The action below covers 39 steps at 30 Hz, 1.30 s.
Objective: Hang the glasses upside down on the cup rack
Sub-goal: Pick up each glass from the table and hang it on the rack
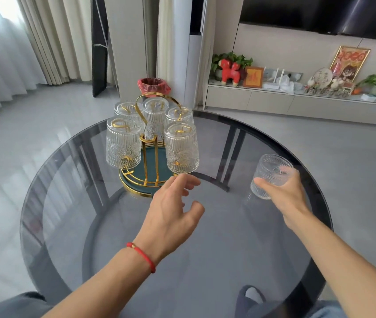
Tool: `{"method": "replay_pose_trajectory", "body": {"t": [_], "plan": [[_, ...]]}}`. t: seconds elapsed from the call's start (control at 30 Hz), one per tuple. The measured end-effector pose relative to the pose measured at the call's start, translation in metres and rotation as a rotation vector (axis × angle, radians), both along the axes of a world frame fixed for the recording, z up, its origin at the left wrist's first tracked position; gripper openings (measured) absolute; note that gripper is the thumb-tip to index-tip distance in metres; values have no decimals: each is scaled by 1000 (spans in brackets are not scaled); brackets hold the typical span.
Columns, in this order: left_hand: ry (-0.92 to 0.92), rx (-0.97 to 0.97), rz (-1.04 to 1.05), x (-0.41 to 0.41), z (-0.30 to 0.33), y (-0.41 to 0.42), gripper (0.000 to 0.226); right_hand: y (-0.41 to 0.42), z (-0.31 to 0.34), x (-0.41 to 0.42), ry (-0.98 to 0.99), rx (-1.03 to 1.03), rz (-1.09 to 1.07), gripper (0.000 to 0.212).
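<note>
Fingers of right hand grip glass; cup rack near left hand

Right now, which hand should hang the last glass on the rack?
Right. The right hand already grips the loose ribbed glass. The left hand is open and empty by the gold cup rack, which already carries five glasses.

Left hand reaches forward, fingers loose and spread, holding nothing; right hand has its fingers wrapped round a glass.
</note>
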<state>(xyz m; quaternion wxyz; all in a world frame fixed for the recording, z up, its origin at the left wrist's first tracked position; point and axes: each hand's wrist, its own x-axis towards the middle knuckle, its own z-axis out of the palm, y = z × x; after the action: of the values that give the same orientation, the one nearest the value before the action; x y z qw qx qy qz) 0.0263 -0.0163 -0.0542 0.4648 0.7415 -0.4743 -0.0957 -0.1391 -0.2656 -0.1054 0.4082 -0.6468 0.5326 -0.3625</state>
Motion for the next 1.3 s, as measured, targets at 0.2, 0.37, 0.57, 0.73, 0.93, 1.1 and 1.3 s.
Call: {"method": "replay_pose_trajectory", "body": {"t": [0.2, 0.37, 0.57, 0.73, 0.93, 1.1, 1.3], "plan": [[-44, 27, -12, -3, -3, 2, 34, 24, 24, 1, 62, -185, 285, 75], [151, 7, -107, 2, 0, 4, 76, 70, 58, 15, 134, -312, 731, 86], [166, -91, -73, 7, 8, 11, 61, 117, 58, 33, 183, -355, 907, 90], [765, -287, -53, 20, 22, 16, 44, 124, 66, 42, -205, 19, 896, 50], [615, -241, 2, 30, 27, 27, 38, 135, 84, 59, -259, -203, 760, 50], [438, -6, 300, 49, 11, 30, 33, 147, 119, 81, -148, -623, 676, 56], [-274, 535, 49, 42, -12, 32, 54, 151, 154, 121, 14, -824, 604, 60]]}}
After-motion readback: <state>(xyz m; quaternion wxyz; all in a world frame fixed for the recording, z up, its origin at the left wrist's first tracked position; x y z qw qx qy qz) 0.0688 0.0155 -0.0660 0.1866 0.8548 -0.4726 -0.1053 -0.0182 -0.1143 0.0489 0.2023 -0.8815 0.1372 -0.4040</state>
